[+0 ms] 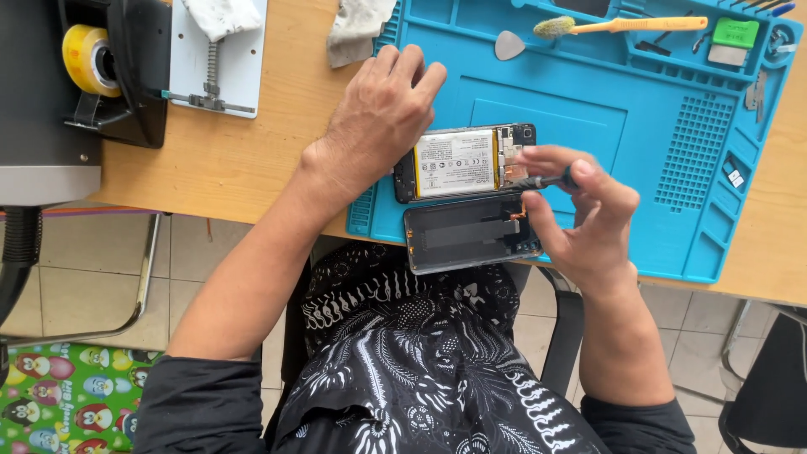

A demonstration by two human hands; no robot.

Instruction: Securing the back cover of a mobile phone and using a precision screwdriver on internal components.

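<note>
On the far left, a yellow roll of tape (84,57) sits in a black holder on the wooden table (252,160). Your left hand (378,118) lies flat, fingers close together, pressing the left end of the opened black phone with its white battery showing (462,161). The phone lies on the blue rubber work mat (672,134). Its dark grey back cover (471,234) lies just below it, at the mat's near edge. Your right hand (584,219) pinches a thin black screwdriver (542,180), its tip at the phone's right end. Up top lies an orange brush (622,25).
</note>
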